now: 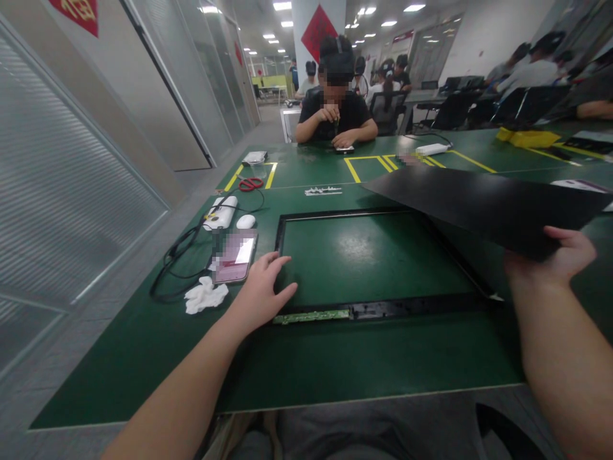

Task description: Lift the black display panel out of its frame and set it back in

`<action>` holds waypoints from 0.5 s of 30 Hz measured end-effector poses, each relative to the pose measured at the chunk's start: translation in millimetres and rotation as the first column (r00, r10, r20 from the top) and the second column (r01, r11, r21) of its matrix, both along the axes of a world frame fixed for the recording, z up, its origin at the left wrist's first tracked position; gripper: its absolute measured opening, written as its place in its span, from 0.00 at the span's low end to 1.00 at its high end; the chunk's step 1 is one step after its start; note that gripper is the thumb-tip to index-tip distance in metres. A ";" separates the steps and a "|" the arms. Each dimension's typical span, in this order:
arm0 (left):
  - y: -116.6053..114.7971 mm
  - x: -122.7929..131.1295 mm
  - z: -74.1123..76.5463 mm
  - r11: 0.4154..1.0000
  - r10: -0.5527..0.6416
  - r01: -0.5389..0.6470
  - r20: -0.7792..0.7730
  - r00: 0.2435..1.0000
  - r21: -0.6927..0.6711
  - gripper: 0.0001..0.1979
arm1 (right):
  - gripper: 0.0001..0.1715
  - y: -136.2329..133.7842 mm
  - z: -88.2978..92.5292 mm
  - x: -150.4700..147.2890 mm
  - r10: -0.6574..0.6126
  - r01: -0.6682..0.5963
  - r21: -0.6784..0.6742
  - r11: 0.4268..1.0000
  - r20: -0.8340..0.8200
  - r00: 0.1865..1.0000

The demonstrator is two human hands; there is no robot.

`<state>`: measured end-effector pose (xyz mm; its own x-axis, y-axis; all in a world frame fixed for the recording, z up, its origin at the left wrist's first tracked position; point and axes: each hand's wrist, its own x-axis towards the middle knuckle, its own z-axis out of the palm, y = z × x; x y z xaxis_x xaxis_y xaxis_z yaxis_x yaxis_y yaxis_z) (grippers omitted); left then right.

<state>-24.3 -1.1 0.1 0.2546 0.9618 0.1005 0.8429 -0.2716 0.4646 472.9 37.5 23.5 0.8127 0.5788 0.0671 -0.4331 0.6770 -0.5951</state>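
Observation:
A thin black panel (483, 203) is gripped at its near edge by my right hand (558, 255), thumb on top and fingers underneath. The panel is tilted above the table, over the right side of a black rectangular frame (407, 311). That frame lies flat on the green table, with a strip of green circuit board (313, 316) along its near left edge. At the frame's left side rests my left hand (271, 284), its thumb and fingers apart and nothing in its grasp. The panel hides the frame's far right corner.
Left of the frame lie a phone (238, 255), crumpled tissue (205, 295), a white round case (246, 222), a power strip (221, 213) with black cable, and red-handled scissors (250, 184). White strips (323, 190) lie beyond the frame. A person (338, 102) sits opposite.

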 end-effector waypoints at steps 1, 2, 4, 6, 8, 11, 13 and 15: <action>-0.1 -0.1 -1.1 1.000 -0.003 0.002 -0.017 1.000 -0.016 0.30 | 0.15 -0.4 0.8 0.6 -0.021 0.021 0.003 1.000 -0.002 1.000; -0.1 -0.1 -2.1 1.000 -0.007 0.006 -0.031 0.999 -0.022 0.30 | 0.14 -0.9 1.7 1.0 -0.036 0.036 -0.001 0.999 -0.005 0.999; 0.0 -0.1 -3.2 1.000 -0.014 0.014 -0.051 0.999 -0.007 0.29 | 0.12 -2.2 3.3 1.4 -0.053 0.053 -0.024 0.998 -0.017 0.998; 0.3 -0.1 -3.0 1.000 -0.018 0.019 -0.056 0.998 0.009 0.27 | 0.10 -3.4 4.5 1.6 -0.071 0.069 -0.054 0.996 -0.033 0.997; 0.8 -0.4 -2.1 1.000 -0.012 0.013 -0.055 0.998 0.006 0.27 | 0.08 -4.3 5.8 1.5 -0.086 0.082 -0.091 0.992 -0.047 0.995; 2.3 -1.3 -1.4 1.000 0.000 0.000 -0.060 0.998 -0.003 0.26 | 0.06 -5.2 8.4 0.6 -0.099 0.089 -0.154 0.984 -0.061 0.993; 3.9 -2.4 -2.2 1.000 -0.004 0.004 -0.061 0.998 0.002 0.25 | 0.05 -5.6 10.5 -0.5 -0.121 0.104 -0.192 0.976 -0.078 0.990; 5.7 -3.8 -3.4 1.000 -0.012 0.012 -0.072 0.997 0.006 0.24 | 0.05 -5.7 12.1 -1.3 -0.150 0.125 -0.232 0.965 -0.093 0.984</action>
<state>-28.1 4.5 -3.2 0.2730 0.9580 0.0879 0.8706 -0.2849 0.4011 471.6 31.8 35.6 0.8806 0.4511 -0.1450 -0.4157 0.5887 -0.6932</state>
